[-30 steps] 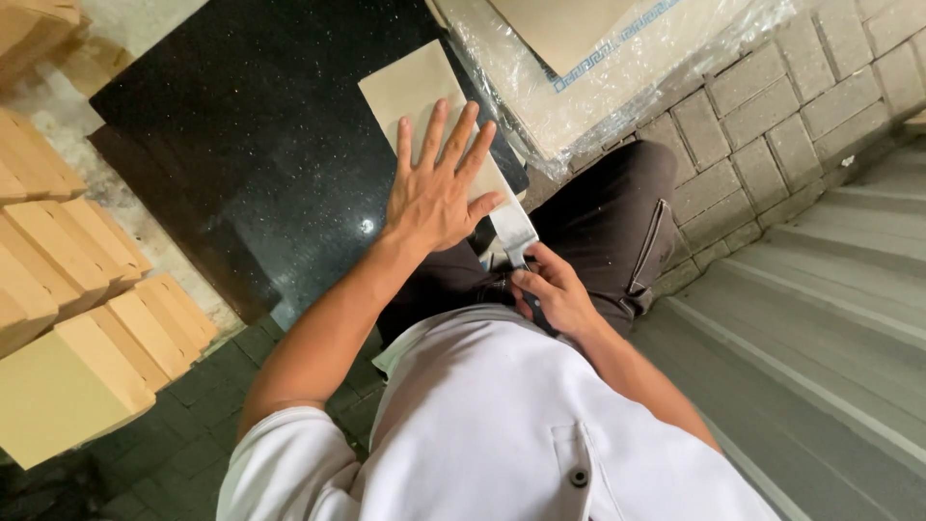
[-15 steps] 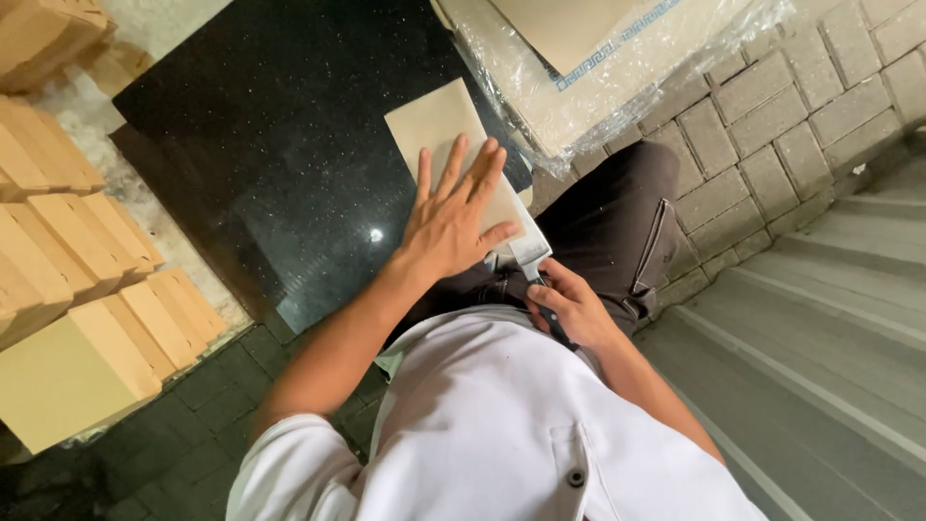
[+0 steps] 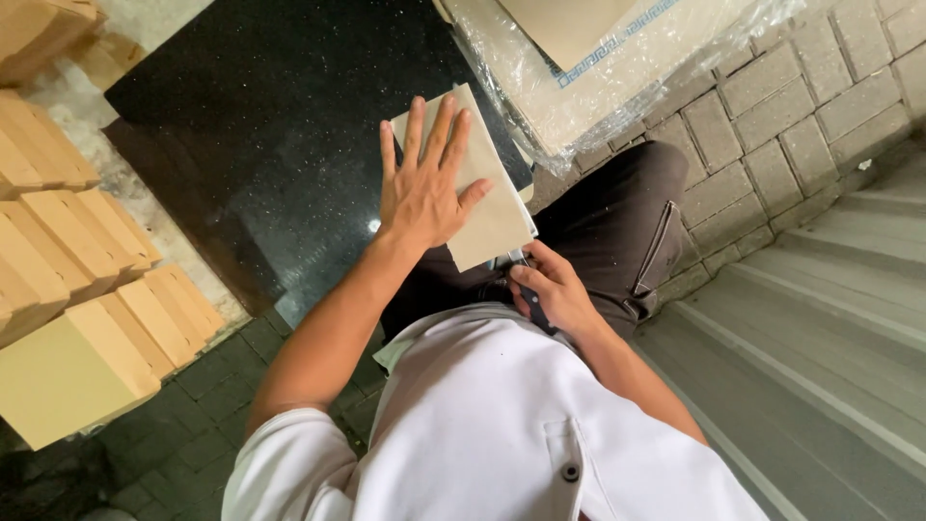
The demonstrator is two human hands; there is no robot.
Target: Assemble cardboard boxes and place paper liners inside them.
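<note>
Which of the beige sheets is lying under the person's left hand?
The small bare beige sheet on the black slab, pressed flat by the left hand. The other beige sheets, top right, are wrapped in clear plastic and untouched.

A tile or stone supply yard, or the work area of a building-materials shop, is suggested. At eleven o'clock a large polished black granite slab with fine sparkles (image 3: 260,125) is laid flat over a floor of dark square paving tiles (image 3: 203,425). At nine o'clock, rows of tan rectangular blocks stacked on edge (image 3: 87,280) are seen. At one o'clock, a pile of beige flat tiles wrapped in clear plastic film (image 3: 598,68) is kept. A grey brick-paved surface (image 3: 772,125) is seen at two o'clock, with grey concrete steps (image 3: 830,347) at four o'clock.
</note>
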